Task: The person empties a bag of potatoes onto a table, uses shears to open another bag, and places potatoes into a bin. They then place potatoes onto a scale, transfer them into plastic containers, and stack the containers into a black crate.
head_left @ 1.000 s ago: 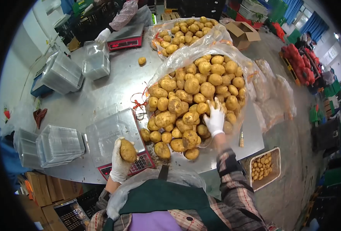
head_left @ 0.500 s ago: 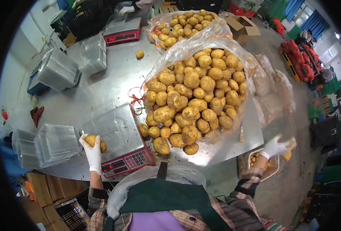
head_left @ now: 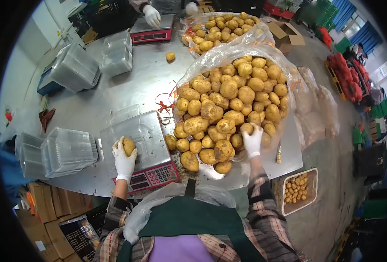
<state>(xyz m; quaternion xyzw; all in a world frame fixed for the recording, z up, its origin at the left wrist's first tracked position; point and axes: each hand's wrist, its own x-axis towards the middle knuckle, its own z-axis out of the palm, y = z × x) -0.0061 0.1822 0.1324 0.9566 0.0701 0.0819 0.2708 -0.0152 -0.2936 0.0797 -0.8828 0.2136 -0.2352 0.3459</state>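
Observation:
My left hand (head_left: 124, 162), in a white glove, is closed around a potato (head_left: 128, 147) above the clear plastic tray (head_left: 143, 139) on the near scale (head_left: 154, 177). At the right side of the big potato pile (head_left: 228, 102), my gloved right hand (head_left: 252, 142) has its fingers around another potato (head_left: 246, 128). The pile lies in an opened clear plastic bag (head_left: 193, 65) on the metal table. A few potatoes sit loose at the pile's near edge, close to the scale.
Stacked clear trays (head_left: 69, 150) stand left of the near scale. Below the table's right edge is a basket (head_left: 313, 192) with potatoes. A co-worker's gloved hand (head_left: 152, 16) is over the far scale (head_left: 152, 36). A brush (head_left: 279, 155) lies near the right edge.
My right hand has moved from over the basket to the pile and onto a potato. My left hand has brought its potato right, over the scale. A co-worker's hands have appeared at the top.

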